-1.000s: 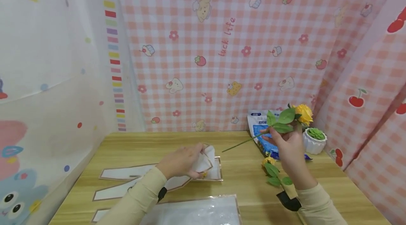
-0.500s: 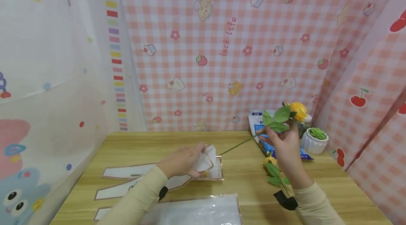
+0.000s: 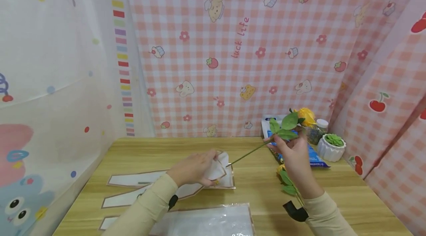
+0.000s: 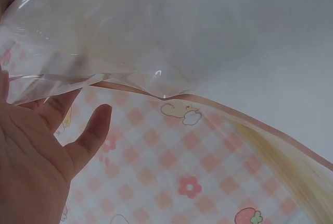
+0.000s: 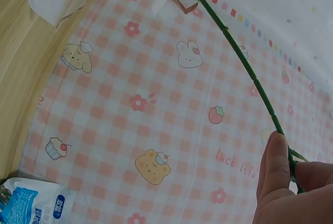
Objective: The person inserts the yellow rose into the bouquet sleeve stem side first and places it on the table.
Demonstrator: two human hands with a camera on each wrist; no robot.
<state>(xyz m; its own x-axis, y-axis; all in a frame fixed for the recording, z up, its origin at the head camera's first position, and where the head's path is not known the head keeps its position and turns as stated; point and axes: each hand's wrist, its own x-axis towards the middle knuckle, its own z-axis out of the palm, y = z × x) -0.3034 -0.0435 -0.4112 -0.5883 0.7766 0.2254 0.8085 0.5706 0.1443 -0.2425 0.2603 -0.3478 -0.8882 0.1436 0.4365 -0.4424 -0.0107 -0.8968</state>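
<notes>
My left hand [image 3: 193,169] holds the wide right end of a white flower sleeve [image 3: 215,171] with a brown-gold border, lifting its upper film. In the left wrist view the sleeve's clear film [image 4: 104,36] bulges beside the fingers. My right hand [image 3: 296,160] pinches the green stem [image 5: 244,60] of a yellow rose [image 3: 306,116] just below its leaves. The stem slants down to the left, and its tip is at the sleeve's mouth. Whether the tip is inside cannot be told. A second yellow rose [image 3: 288,183] lies beneath my right forearm, partly hidden.
Another bordered sleeve [image 3: 206,221] lies flat at the front of the wooden table [image 3: 263,191]. At the back right are a blue and white bag [image 3: 313,156], a lidded jar [image 3: 318,132] and a white-potted succulent [image 3: 331,147]. A checked curtain [image 3: 199,62] hangs behind.
My right hand has moved left with the rose, bringing the stem's tip from beside the sleeve to its mouth. My left hand has stayed nearly in place on the sleeve.
</notes>
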